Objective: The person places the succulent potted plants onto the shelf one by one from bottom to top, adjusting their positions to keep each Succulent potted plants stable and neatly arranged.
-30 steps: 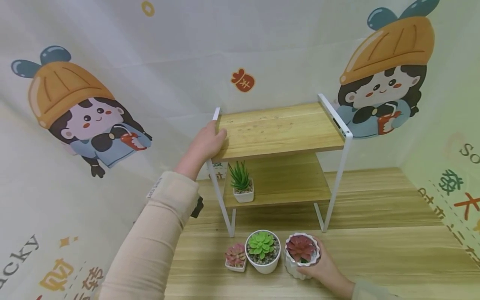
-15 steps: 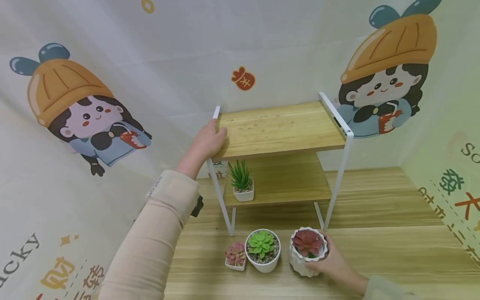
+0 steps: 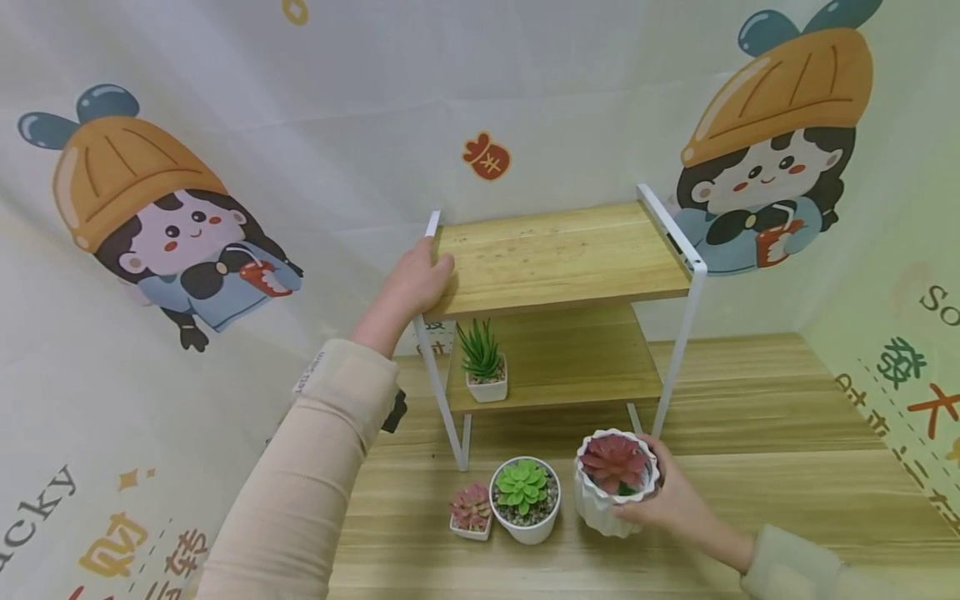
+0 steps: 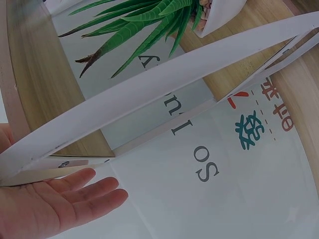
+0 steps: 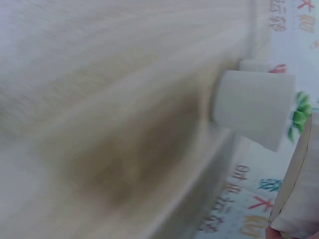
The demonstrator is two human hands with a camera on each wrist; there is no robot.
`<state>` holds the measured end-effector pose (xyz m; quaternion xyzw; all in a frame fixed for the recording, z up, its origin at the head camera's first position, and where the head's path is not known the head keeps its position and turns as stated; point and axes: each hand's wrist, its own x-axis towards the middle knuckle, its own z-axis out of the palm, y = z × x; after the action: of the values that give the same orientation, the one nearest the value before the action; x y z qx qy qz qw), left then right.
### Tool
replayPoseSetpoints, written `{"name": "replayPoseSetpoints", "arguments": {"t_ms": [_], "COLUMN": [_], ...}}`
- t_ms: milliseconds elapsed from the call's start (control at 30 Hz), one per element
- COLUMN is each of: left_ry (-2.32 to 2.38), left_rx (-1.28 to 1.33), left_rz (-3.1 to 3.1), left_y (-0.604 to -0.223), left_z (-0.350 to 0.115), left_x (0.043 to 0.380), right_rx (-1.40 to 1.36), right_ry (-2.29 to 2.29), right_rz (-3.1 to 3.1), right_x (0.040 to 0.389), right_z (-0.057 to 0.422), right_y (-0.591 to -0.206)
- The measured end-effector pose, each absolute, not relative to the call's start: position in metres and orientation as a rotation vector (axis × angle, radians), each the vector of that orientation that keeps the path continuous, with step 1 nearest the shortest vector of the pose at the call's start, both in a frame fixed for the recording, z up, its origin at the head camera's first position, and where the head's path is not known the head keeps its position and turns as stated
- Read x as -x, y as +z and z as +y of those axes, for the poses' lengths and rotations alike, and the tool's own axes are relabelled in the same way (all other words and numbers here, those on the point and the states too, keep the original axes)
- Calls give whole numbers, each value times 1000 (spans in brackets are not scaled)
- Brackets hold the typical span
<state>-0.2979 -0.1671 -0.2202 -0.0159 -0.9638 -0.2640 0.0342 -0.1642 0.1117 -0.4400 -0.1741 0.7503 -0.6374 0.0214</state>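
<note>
Wood-grain tabletop (image 3: 750, 408) here, pale printed cloth (image 3: 360, 167) behind and on both sides; clock directions run from the middle of the head view. Closest stuff first: at 5 o'clock the right hand (image 3: 678, 504) has a fluted white pot (image 3: 596, 508) gripped, thumb on the near side and fingers round the far side. That pot's got a red succulent (image 3: 613, 462) in it. Just beside it, between 5 and 6, is a round white pot (image 3: 531, 532) with gravel (image 3: 534, 514) and a green succulent (image 3: 522, 487), and at 6 a small square pot (image 3: 471, 532) with a pink succulent (image 3: 470, 505).

Bit further back is a two-tier rack (image 3: 555, 258), wood boards on a white frame. Left hand (image 3: 416, 283) rests on its left rail at 9 o'clock, thumb over the top board; the left wrist view shows three fingers pretty straight, but I can't tell how hard it's pressing. Sleeve lettering (image 3: 311, 373) is too small to read. On the lower board, a squarish white pot (image 3: 489, 391) holds pebbles and a spiky green plant (image 3: 480, 348).

Furthest out, the cloth: "ucky" (image 3: 41, 496) at 8, "So" (image 3: 941, 304) at 3 with "發" (image 3: 902, 360) under it, red pouch print (image 3: 487, 157) at 12, cartoon figure (image 3: 772, 150) at 2.
</note>
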Motion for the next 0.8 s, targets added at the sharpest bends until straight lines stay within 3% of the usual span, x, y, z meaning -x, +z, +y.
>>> {"name": "replayPoseSetpoints", "arguments": {"t_ms": [433, 800], "left_ry": [-811, -796], "left_rx": [53, 50], "left_rz": [-2961, -2959], "left_y": [-220, -219], "left_z": [-168, -167], "left_x": [297, 297], "right_rx": [593, 448], "right_ry": [-1940, -2049], "right_rz": [2343, 2303], "right_x": [188, 223], "right_z": [95, 86], "right_y": [-384, -363]}}
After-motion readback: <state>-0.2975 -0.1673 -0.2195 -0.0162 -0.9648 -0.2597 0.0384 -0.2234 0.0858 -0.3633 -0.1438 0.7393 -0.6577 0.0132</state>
